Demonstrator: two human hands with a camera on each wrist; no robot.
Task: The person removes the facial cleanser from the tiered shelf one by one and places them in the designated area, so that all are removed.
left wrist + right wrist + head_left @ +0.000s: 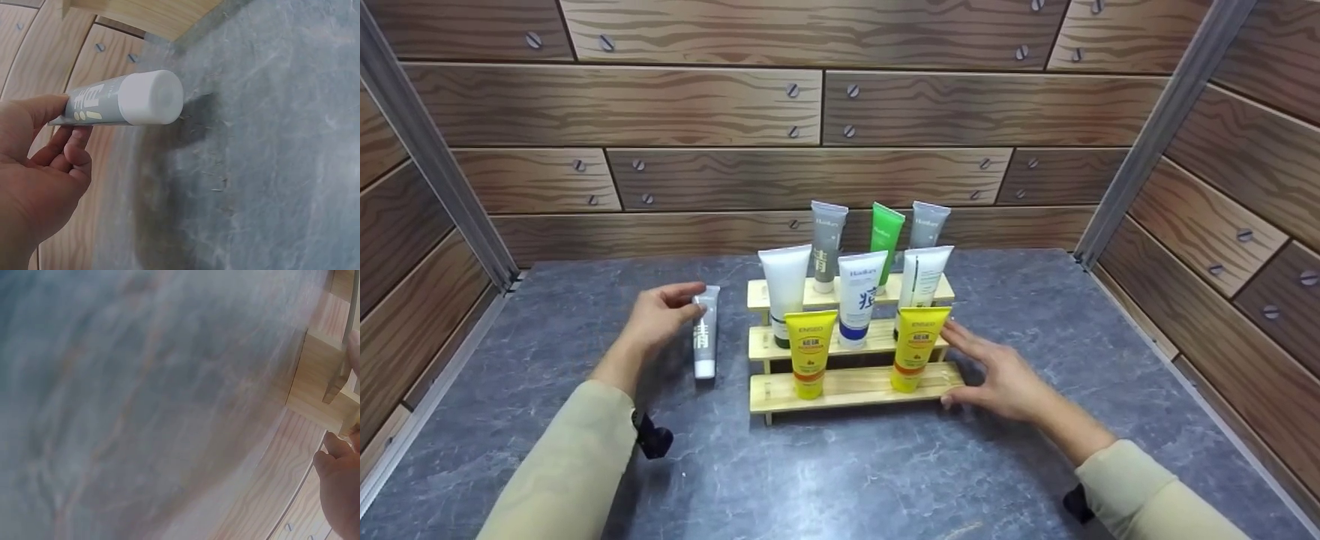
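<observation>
My left hand pinches a grey tube with a white cap between thumb and fingers near its flat end. The tube points cap-down in the head view, left of a three-tier wooden stand. In the left wrist view the same tube shows its white cap, the stand's wood above it. My right hand holds the right end of the stand, thumb by the bottom tier and fingers by the middle one. In the right wrist view, that hand is partly cut off at the edge, beside the wood.
Two yellow tubes stand on the bottom tier. White tubes stand on the middle tier. The top tier holds a green tube between two grey tubes. Wood-patterned walls enclose the grey marbled table.
</observation>
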